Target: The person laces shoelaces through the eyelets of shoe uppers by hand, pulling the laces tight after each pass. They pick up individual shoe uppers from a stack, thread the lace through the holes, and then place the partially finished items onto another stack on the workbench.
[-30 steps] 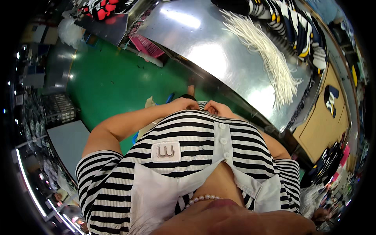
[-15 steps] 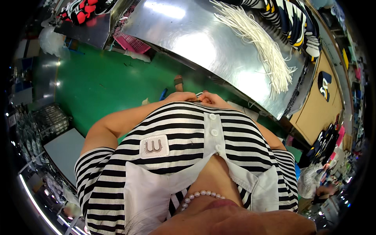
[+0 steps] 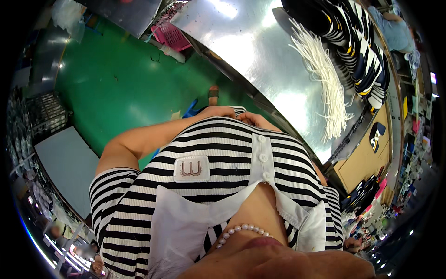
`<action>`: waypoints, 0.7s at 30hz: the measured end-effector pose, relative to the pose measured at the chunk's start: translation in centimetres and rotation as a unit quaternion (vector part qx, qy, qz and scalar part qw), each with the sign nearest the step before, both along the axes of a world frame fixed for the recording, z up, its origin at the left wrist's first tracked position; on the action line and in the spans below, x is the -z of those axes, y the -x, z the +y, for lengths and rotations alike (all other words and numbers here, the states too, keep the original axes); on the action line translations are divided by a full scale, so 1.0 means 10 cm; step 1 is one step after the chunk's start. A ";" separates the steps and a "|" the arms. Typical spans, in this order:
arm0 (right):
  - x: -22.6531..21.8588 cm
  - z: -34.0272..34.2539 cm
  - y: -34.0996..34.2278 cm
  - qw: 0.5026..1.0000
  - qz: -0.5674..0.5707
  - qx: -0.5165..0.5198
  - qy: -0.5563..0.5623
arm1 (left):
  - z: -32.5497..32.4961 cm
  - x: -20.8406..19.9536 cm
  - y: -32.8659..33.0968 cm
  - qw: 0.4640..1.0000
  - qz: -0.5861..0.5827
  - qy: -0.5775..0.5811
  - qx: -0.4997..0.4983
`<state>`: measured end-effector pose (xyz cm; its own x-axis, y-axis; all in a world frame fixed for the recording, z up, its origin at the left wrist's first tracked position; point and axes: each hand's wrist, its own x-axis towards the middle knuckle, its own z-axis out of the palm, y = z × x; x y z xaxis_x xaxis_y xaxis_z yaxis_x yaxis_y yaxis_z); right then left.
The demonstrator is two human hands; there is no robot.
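Both my hands are close together at my waist, against the lower front of my striped black-and-white shirt (image 3: 223, 153). My left hand (image 3: 220, 111) lies with its fingers curled inward, partly hidden by the shirt. Beside it, my right hand (image 3: 252, 120) has bent fingers, also half covered. Whatever they pinch is hidden. Ahead to the right, apart from my hands, a bundle of long cream-white laces (image 3: 325, 83) rests on a shiny metal table (image 3: 260, 56). Behind the laces sits a row of navy, white and yellow shoe pieces (image 3: 360, 56).
The table's near edge runs diagonally just ahead of my right hand. A pink plastic basket (image 3: 171, 35) stands by the table's left end. Cardboard (image 3: 367, 160) covers a surface at the right. Green floor (image 3: 116, 88) lies left, with a grey board (image 3: 67, 162) behind it.
The view has swung, so the table, laces and shoe pieces sit farther right and lower. My hands stay together at my waist, with the dark gap between them less visible.
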<state>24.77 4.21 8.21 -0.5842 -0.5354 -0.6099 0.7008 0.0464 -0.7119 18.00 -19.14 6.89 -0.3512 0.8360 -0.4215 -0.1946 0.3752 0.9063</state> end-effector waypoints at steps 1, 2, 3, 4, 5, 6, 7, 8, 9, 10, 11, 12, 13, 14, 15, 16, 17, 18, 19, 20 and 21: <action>0.04 -0.02 -0.02 1.000 -0.009 0.026 0.011 | -0.02 0.00 0.02 1.000 0.023 0.010 0.004; 0.07 -0.05 -0.01 0.998 -0.016 0.051 0.024 | -0.06 -0.01 0.04 0.999 0.047 0.022 0.007; 0.08 -0.06 0.00 0.998 0.024 0.043 -0.033 | -0.14 0.07 0.05 0.999 0.016 0.028 -0.025; 0.15 -0.06 -0.06 0.994 0.033 0.106 -0.017 | -0.17 -0.08 0.14 0.999 -0.007 0.011 -0.044; 0.05 -0.06 -0.07 0.979 0.015 0.201 -0.046 | -0.25 -0.10 0.12 0.992 -0.005 0.042 -0.122; -0.05 -0.03 -0.07 0.953 -0.004 0.294 -0.073 | -0.37 -0.11 0.10 0.978 -0.004 0.071 -0.198; -0.10 0.12 -0.07 0.935 0.013 0.352 -0.040 | -0.52 -0.10 0.12 0.965 -0.009 0.089 -0.247; -0.15 0.26 -0.08 0.911 0.030 0.411 -0.008 | -0.69 -0.06 0.15 0.951 -0.016 0.106 -0.291; -0.36 0.28 -0.07 0.899 0.087 0.429 0.013 | -0.89 -0.03 0.12 0.955 -0.043 0.104 -0.275; -0.61 0.31 -0.09 0.882 0.143 0.447 0.031 | -1.09 0.00 0.08 0.957 -0.069 0.102 -0.261; -0.71 0.42 -0.16 0.848 0.195 0.491 0.034 | -1.24 0.08 0.09 0.967 -0.089 0.101 -0.215; -0.78 0.58 -0.24 0.812 0.246 0.528 0.042 | -1.38 0.15 0.07 0.971 -0.086 0.121 -0.189; -0.91 0.77 -0.33 0.757 0.266 0.592 0.073 | -1.49 0.23 0.09 0.972 -0.082 0.146 -0.165; -1.04 0.94 -0.33 0.701 0.292 0.642 0.108 | -1.62 0.33 0.05 0.969 -0.074 0.174 -0.161; -1.24 1.02 -0.34 0.677 0.341 0.639 0.132 | -1.71 0.43 0.05 0.965 -0.066 0.198 -0.157; -1.51 1.08 -0.36 0.652 0.388 0.633 0.153 | -1.79 0.54 0.05 0.962 -0.059 0.218 -0.156; -1.78 1.10 -0.39 0.619 0.424 0.637 0.176 | -1.85 0.65 0.06 0.959 -0.054 0.233 -0.154; -2.06 1.09 -0.42 0.586 0.459 0.638 0.199 | -1.93 0.74 0.08 0.956 -0.051 0.244 -0.152; -2.40 1.06 -0.43 0.570 0.475 0.643 0.189 | -1.98 0.82 0.13 0.956 -0.048 0.251 -0.143; -2.69 1.08 -0.36 0.562 0.489 0.641 0.188 | -2.06 0.88 0.13 0.954 -0.046 0.260 -0.146; -2.84 1.25 -0.48 0.567 0.500 0.613 0.230 | -2.07 0.95 0.22 0.953 -0.034 0.271 -0.130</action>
